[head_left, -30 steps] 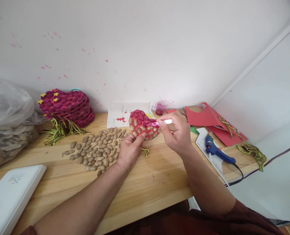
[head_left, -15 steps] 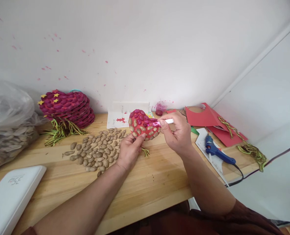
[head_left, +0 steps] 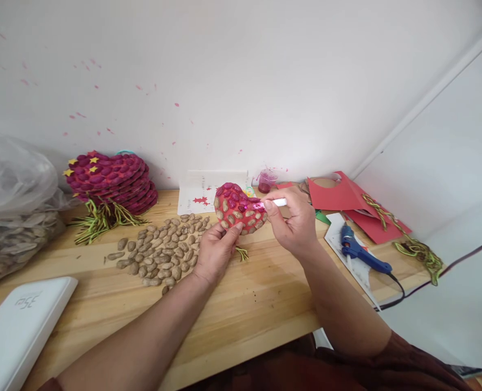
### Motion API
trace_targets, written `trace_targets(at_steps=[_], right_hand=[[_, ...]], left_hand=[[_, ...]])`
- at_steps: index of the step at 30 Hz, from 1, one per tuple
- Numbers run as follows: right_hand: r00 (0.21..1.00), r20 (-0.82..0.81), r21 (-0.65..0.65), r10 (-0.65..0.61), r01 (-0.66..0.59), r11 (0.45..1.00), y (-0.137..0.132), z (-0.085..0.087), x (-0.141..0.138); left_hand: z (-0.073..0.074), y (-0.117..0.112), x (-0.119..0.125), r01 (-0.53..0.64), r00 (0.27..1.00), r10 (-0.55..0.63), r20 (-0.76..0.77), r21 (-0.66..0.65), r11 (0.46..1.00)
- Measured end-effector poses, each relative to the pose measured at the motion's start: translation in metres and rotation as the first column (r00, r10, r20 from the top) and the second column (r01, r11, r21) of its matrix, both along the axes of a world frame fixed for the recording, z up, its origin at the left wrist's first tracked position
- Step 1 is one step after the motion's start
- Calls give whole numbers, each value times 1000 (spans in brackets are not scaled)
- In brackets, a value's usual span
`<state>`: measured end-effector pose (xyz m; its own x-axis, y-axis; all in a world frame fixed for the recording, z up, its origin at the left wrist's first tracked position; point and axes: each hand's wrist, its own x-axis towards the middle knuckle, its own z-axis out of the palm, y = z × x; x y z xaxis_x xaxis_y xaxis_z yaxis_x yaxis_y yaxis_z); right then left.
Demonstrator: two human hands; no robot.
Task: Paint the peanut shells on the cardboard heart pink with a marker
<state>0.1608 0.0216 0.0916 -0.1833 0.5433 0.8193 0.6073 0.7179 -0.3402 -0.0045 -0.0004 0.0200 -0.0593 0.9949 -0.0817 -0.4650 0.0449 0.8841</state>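
Observation:
My left hand grips the lower edge of a red heart-shaped piece studded with peanut shells, tilted up above the wooden table. Some shells near its top are painted pink. My right hand pinches a white-handled brush, whose pink tip touches the heart's right side. A loose pile of peanut shells lies just left of my left hand. A small cup of pink paint stands by the wall behind the heart.
A stack of painted purple-red hearts with green strands sits at the back left. A plastic bag of shells is far left, a white box front left. Red paper and a blue glue gun lie right.
Almost nothing differs; the brush tip shifts slightly on the heart's right side while both hands keep their grip and place.

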Motion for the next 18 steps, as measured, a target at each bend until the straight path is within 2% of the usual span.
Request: trace_targets(at_steps=[4, 7, 13, 18], right_hand=[[1000, -17, -7, 10, -11, 1000, -1, 0, 0], [999, 28, -10, 36, -36, 999, -2, 1, -1], [995, 78, -28, 54, -52, 998, -3, 1, -3], [992, 94, -19, 82, -80, 997, -3, 1, -4]], left_hand=[[-1, 0, 1, -2, 1000, 2, 12, -12, 1000], [-3, 1, 1, -12, 1000, 12, 21, -9, 1000], [-7, 2, 1, -17, 1000, 16, 10, 72, 997], [-13, 3, 0, 22, 998, -14, -67, 117, 993]])
